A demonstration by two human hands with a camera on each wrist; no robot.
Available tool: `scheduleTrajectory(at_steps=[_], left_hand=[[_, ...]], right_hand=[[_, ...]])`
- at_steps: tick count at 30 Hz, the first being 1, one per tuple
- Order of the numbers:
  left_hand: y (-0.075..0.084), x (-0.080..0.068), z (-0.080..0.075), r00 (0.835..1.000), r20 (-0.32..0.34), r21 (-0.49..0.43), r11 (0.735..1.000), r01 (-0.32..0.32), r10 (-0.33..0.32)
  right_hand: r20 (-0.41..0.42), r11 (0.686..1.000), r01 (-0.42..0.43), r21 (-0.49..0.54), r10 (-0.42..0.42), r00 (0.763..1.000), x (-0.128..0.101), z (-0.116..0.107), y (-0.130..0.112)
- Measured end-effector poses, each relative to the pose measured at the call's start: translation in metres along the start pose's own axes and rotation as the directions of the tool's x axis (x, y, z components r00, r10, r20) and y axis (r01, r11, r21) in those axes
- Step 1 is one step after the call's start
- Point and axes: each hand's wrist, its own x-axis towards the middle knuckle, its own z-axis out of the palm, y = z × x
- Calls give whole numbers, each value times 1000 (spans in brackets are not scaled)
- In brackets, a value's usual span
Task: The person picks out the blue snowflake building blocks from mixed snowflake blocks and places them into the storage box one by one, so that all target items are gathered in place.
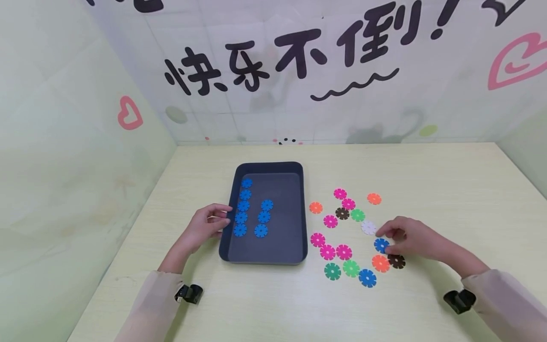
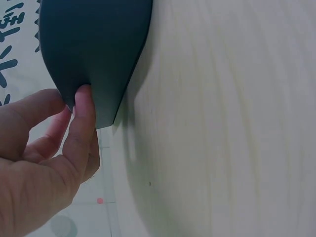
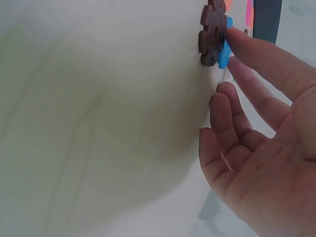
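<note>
My left hand (image 1: 207, 223) pinches the left rim of a dark grey rectangular tray (image 1: 282, 247), thumb outside; the left wrist view shows this grip at the tray's side (image 2: 98, 44). Inside lie blue notched plastic discs: several in a column along the left wall, the lowest being one disc (image 1: 240, 230), and three in a second column (image 1: 264, 216). Right of the tray, my right hand (image 1: 412, 240) pinches a blue notched disc (image 1: 380, 245) between thumb and index finger, low over the table. A brown disc (image 3: 212, 34) partly hides the blue disc (image 3: 224, 57) in the right wrist view.
Loose discs lie around the right hand: orange (image 1: 380, 263), white (image 1: 368, 227), blue (image 1: 367, 278), light green (image 1: 351, 268), dark green (image 1: 332, 271) and several pink ones (image 1: 344, 252). A printed wall sheet (image 1: 273, 114) rises behind the table (image 1: 448, 180).
</note>
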Motion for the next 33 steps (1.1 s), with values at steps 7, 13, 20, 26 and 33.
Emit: scheduleTrajectory(at_steps=[7, 13, 20, 26, 33], left_hand=[[1, -1, 0, 1000, 3, -1, 1000, -5, 5], [0, -1, 0, 1000, 0, 5, 1000, -7, 7], [-1, 0, 0, 1000, -4, 12, 1000, -4, 5], [0, 0, 0, 1000, -3, 8, 1000, -3, 3], [0, 0, 0, 1000, -1, 3, 1000, 1, -1]], right_hand=[[-3, 999, -24, -33, 24, 1000, 1, 2, 0], [6, 999, -12, -30, 13, 1000, 2, 2, -1], [42, 1000, 13, -19, -12, 999, 6, 0, 1], [77, 998, 46, 38, -49, 996, 7, -1, 0], [92, 996, 59, 61, -64, 994, 7, -1, 0]])
